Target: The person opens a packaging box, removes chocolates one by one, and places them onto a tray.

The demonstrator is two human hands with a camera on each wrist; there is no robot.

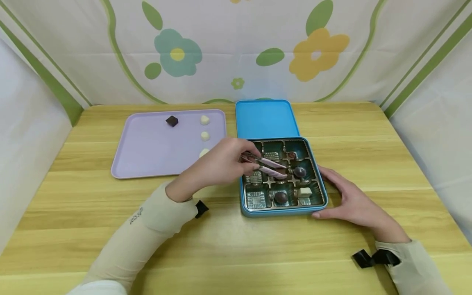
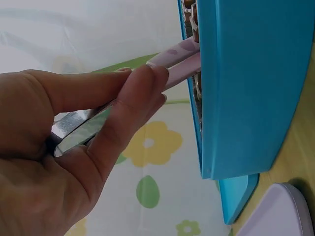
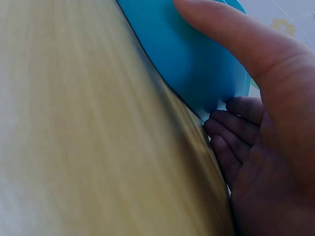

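Note:
My left hand (image 1: pixel 230 162) pinches small metal tongs (image 2: pixel 81 130) with pink-purple tips (image 1: pixel 273 168). Those tips reach into the middle compartment of a blue tin (image 1: pixel 273 213), close over a brownish piece (image 1: pixel 281 172) they partly hide. Around it in the tin's divided insert sit a dark round chocolate (image 1: pixel 300 171) to the right, another dark chocolate (image 1: pixel 281 198) in the front middle, a white piece (image 1: pixel 304 192) at front right and a small brown piece (image 1: pixel 291 155) at back right. My right hand (image 1: pixel 354 205) rests against the tin's front right corner, fingers along its side, thumb at the front.
Left of the tin lies a lilac tray (image 1: pixel 147 172) with a dark angular chocolate (image 1: pixel 172 121) and white pieces in a column, such as one white piece (image 1: pixel 205 120) near the back. A blue lid (image 1: pixel 267 119) lies behind the tin. A flowered cloth (image 1: pixel 236 53) hangs beyond the table.

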